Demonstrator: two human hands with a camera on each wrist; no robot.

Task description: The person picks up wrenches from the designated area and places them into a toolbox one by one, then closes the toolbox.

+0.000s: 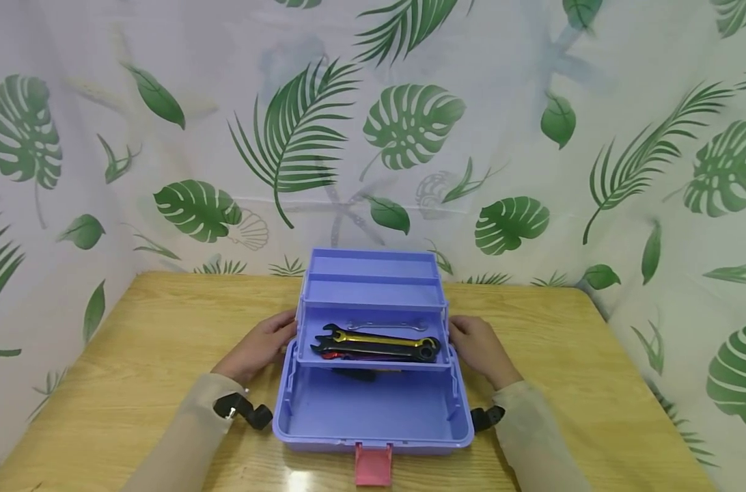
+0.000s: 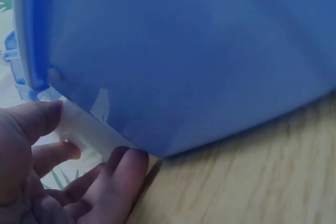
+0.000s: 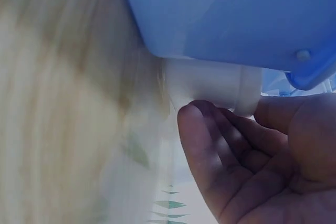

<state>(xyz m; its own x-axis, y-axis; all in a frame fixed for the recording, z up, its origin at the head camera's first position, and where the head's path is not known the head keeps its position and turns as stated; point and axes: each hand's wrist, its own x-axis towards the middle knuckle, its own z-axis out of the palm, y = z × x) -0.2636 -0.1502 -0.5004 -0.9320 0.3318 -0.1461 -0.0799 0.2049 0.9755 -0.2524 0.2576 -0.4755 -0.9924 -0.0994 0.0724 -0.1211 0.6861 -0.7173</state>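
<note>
An opened blue-purple toolbox (image 1: 373, 441) stands on the table, its pink latch (image 1: 373, 466) hanging down in front. Its stepped trays are raised toward the back. The lowest tray (image 1: 324, 314) bears several wrenches, among them a black wrench (image 1: 373, 350), a gold one (image 1: 382, 338) and a silver one (image 1: 385, 326). Behind the box, the whitish lid (image 3: 205, 82) shows in both wrist views. My left hand (image 1: 264, 345) holds the lid at the left rear corner, thumb above the other fingers. At the right rear, my right hand (image 1: 479, 347) grips the lid with bent fingers.
The box sits on a wooden table (image 1: 176, 328) whose back edge meets a leaf-patterned cloth wall (image 1: 324, 225). Dark items (image 1: 356, 374) lie partly hidden under the raised tray. A black camera mount (image 1: 244, 410) on each wrist sits close to the toolbox sides.
</note>
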